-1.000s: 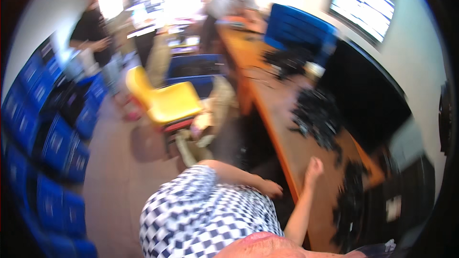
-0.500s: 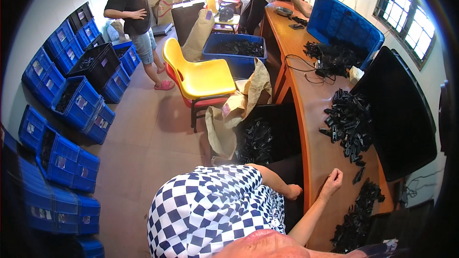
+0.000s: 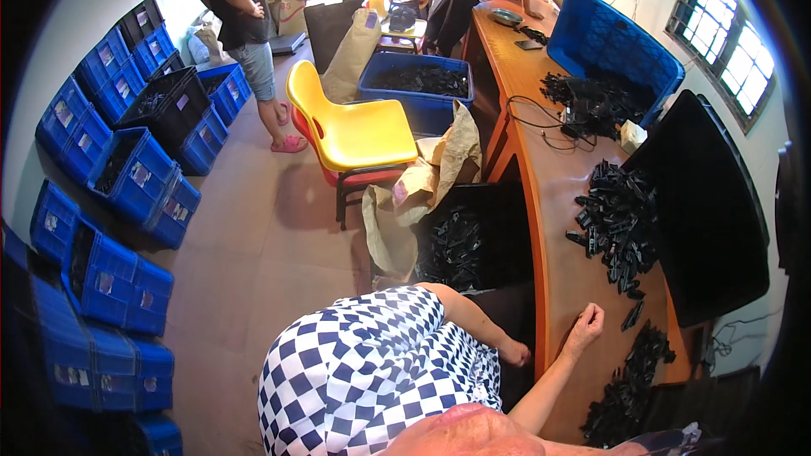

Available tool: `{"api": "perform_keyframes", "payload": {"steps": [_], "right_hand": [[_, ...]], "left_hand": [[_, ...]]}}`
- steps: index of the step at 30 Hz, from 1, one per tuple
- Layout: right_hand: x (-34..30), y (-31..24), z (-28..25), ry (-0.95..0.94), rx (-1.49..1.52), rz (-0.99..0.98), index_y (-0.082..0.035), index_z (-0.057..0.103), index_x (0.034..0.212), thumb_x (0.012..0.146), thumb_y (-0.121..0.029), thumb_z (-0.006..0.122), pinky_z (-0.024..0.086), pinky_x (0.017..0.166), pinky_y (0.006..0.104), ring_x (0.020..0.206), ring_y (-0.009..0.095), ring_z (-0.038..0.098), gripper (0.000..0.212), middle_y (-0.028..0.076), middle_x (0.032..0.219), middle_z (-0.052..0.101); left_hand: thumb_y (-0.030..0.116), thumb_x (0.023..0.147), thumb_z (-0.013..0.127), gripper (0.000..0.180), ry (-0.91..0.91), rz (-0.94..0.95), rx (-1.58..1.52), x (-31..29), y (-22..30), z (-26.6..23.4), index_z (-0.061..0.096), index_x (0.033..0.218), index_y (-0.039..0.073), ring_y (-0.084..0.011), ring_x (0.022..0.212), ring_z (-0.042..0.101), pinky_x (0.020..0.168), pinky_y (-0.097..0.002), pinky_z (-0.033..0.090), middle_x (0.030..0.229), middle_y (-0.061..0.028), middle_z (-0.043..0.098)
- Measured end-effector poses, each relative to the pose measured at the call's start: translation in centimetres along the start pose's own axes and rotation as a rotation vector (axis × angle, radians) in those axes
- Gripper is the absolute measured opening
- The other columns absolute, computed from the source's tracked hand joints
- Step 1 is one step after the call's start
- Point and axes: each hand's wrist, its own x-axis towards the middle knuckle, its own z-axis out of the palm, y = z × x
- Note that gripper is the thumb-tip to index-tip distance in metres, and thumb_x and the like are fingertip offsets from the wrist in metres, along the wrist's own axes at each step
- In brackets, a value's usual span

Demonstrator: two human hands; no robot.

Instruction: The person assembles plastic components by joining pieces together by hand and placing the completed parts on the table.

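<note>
My right hand (image 3: pixel 585 326) hovers over the wooden table (image 3: pixel 553 274), its fingers curled closed. Whatever it may hold is too small to make out. Just off the table's left edge is my left hand (image 3: pixel 514 353), closed and low against a dark background, with its fingers partly hidden. Beyond my right hand lies a heap of small black plastic parts (image 3: pixel 621 219). A second heap of black parts (image 3: pixel 629 384) sits on the table to the right of my right forearm. Neither hand touches the heaps.
Behind the heap leans a black tub (image 3: pixel 710 211); farther back stands a tilted blue crate (image 3: pixel 608 51). A black bin of parts (image 3: pixel 452 245), a paper sack (image 3: pixel 389 232) and a yellow chair (image 3: pixel 363 139) stand left. Blue crates (image 3: pixel 127 279) line the wall. Two people stand farther back.
My left hand has drawn slightly down and toward me. My right hand has barely moved. The person in dark clothes at the back has shifted and turned a little.
</note>
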Motion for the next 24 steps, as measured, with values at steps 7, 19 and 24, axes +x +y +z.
{"api": "perform_keyframes", "payload": {"steps": [7, 19, 24], "right_hand": [[-0.8, 0.6, -1.0, 0.045, -0.02, 0.052, 0.002, 0.062, 0.096, 0.101, -0.017, 0.058, 0.044, 0.067, 0.0284, 0.072, 0.013, 0.05, 0.02, 0.003, 0.08, 0.055], [-0.3, -1.7, -0.3, 0.087, -0.124, 0.064, -0.004, 0.066, 0.1, 0.098, -0.026, 0.061, 0.049, 0.065, 0.0357, 0.068, 0.023, 0.064, 0.023, 0.013, 0.077, 0.065], [-0.2, -2.5, -0.7, 0.068, -0.124, 0.185, -0.006, 0.067, 0.099, 0.097, -0.026, 0.062, 0.048, 0.061, 0.035, 0.064, 0.022, 0.061, 0.02, 0.011, 0.072, 0.063]], "left_hand": [[0.027, 0.085, 0.066, 0.039, -0.268, 0.131, 0.297, -2.8, 7.4, 2.2, 0.063, 0.108, -0.003, -0.032, 0.098, 0.066, 0.084, -0.0427, 0.051, 0.104, -0.0205, 0.068], [0.024, 0.089, 0.065, 0.036, -0.461, 0.104, 0.247, -4.5, 10.9, 1.3, 0.067, 0.121, 0.006, -0.0367, 0.102, 0.067, 0.091, -0.0429, 0.051, 0.108, -0.0208, 0.071], [0.025, 0.091, 0.063, 0.031, -0.417, 0.263, 0.632, -5.4, 11.0, 0.5, 0.069, 0.117, 0.009, -0.0349, 0.097, 0.067, 0.086, -0.0463, 0.052, 0.101, -0.0183, 0.07]]}}
